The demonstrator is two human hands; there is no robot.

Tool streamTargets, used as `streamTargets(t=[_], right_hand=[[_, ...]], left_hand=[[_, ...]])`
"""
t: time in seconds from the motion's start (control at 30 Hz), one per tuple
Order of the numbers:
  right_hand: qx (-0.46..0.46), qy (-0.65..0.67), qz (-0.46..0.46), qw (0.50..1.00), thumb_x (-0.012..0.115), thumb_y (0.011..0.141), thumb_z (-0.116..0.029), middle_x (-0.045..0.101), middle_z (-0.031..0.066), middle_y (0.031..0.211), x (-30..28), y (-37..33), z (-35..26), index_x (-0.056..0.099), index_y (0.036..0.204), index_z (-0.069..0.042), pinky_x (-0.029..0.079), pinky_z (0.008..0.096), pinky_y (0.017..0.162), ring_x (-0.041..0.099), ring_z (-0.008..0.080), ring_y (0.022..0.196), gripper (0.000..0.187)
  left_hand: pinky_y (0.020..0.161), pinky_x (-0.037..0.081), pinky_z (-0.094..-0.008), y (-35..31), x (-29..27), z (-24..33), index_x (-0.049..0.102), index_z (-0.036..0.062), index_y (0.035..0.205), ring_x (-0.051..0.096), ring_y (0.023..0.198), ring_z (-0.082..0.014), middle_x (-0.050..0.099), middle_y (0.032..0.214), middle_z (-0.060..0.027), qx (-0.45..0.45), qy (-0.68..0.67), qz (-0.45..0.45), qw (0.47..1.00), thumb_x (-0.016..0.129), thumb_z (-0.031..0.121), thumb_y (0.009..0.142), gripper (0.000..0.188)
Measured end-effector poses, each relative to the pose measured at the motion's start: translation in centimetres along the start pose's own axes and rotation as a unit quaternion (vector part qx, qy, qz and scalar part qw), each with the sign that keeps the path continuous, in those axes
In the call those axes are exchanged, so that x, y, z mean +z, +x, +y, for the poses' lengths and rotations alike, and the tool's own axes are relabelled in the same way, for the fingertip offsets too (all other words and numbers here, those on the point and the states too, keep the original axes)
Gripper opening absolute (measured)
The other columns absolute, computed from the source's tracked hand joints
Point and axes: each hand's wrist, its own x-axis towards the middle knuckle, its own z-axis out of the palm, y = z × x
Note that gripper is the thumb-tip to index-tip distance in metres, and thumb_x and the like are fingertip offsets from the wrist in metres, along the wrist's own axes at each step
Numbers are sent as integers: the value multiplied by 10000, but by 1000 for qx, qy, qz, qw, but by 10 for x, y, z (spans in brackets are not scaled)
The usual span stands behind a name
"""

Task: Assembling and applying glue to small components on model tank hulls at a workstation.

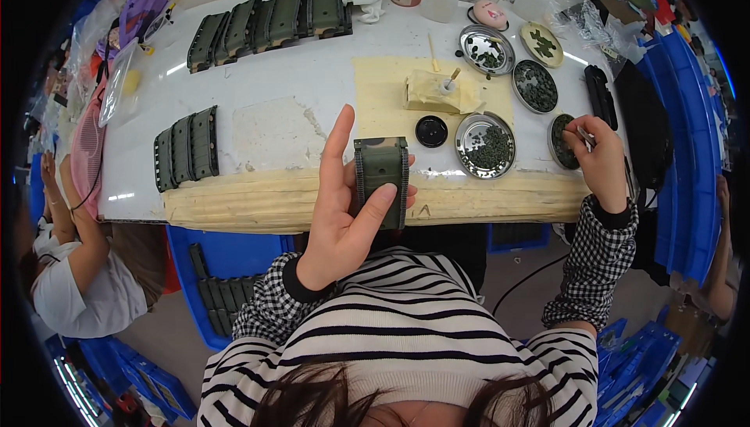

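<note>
My left hand (336, 220) holds up a green and brown camouflage plastic part (381, 163), curved and rectangular with toothed side edges. The thumb presses on its face, the index finger points away from it, and the other fingers go behind. At the right, my right hand (605, 165) pinches a slim silvery tool (585, 137), like tweezers, over a small dish (555, 146) of dark green bits. Whether its tip grips a bit is hidden by the fingers. Beside that dish stands a larger metal dish (508, 163) of small green pieces.
Rows of similar camouflage parts (285, 17) (191, 146) lie at the far left and left. A taped block with a small pot (447, 85), a black round lid (431, 131) and more dishes (536, 87) stand ahead. Blue crates (203, 286) flank the table; other people sit nearby.
</note>
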Motion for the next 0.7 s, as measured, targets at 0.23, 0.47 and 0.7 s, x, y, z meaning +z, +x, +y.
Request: streamTargets(t=[0.23, 0.47, 0.7], right_hand=[[-21, -23, -15, 999, 672, 819, -37, 624, 96, 767, -1, -3, 9, 611, 884, 7, 436, 298, 618, 568, 190, 660, 99], [-36, -30, 38, 998, 637, 846, -23, 619, 89, 759, -4, -9, 12, 606, 875, 10, 439, 277, 635, 572, 165, 677, 53], [-28, -13, -40, 999, 697, 800, -65, 625, 128, 793, -9, -4, 1, 626, 866, 8, 450, 346, 623, 604, 278, 701, 121]], left_hand=[[904, 515, -339, -2, -1, -1, -19, 120, 1532, 616, 1002, -184, 550, 1236, -204, -10, -8, 7, 1000, 432, -20, 962, 741], [896, 520, -341, -3, -2, -3, -7, 136, 1535, 618, 995, -182, 546, 1244, -206, -16, -18, 6, 1000, 432, -16, 965, 736], [894, 521, -340, -4, -1, -2, -5, 141, 1536, 620, 994, -182, 549, 1243, -202, -19, -18, 8, 1000, 433, -20, 962, 739]])
